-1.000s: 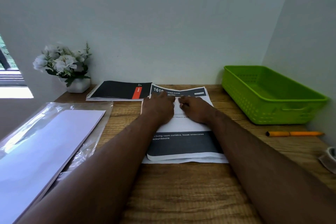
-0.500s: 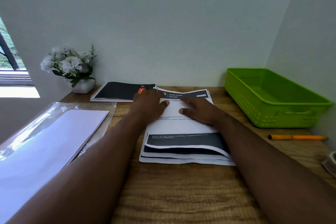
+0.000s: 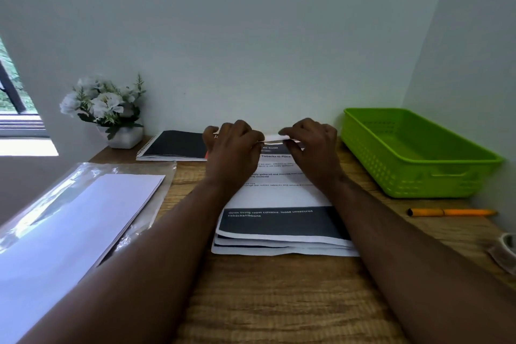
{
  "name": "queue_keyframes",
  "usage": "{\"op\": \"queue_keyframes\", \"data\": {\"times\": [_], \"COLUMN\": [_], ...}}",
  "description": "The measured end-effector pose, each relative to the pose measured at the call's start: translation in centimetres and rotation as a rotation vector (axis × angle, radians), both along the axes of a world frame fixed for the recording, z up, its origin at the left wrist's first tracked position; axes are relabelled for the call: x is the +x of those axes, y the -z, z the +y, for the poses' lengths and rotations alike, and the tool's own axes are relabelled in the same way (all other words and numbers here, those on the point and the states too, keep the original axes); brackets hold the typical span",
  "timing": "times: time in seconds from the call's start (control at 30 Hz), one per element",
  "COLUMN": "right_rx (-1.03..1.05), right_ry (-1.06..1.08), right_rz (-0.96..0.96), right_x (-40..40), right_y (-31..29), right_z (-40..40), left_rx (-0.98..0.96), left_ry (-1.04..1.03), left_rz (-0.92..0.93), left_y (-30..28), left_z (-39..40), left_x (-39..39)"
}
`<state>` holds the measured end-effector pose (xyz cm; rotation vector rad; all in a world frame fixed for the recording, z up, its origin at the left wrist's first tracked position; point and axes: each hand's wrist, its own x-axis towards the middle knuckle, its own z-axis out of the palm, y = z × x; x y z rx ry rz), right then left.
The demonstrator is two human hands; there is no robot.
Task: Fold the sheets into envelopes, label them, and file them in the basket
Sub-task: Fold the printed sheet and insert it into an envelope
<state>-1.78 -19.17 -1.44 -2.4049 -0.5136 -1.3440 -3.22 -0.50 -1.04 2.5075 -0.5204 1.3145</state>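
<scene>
Folding step: left hand [image 3: 233, 148] and right hand [image 3: 312, 145] each pinch top sheet [image 3: 276, 193] far edge. Next: pull it toward near edge, below grip.

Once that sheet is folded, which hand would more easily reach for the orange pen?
Probably the right hand. The pen lies on the table's right side, just outside the right forearm, while the left hand would have to cross over the sheet. Both hands now pinch the sheet's far edge.

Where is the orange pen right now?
The orange pen lies flat on the wooden desk at the right, just in front of the green basket.
</scene>
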Motion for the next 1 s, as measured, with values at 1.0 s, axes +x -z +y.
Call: {"op": "queue_keyframes", "data": {"times": [1.0], "right_rx": [-0.086], "right_ry": [-0.051], "right_rz": [0.791], "right_x": [0.5], "right_y": [1.7], "right_z": [2.2], "left_rx": [0.318], "left_ry": [0.107], "left_rz": [0.890], "left_y": [2.6], "left_z": [-1.5], "left_x": [1.6]}}
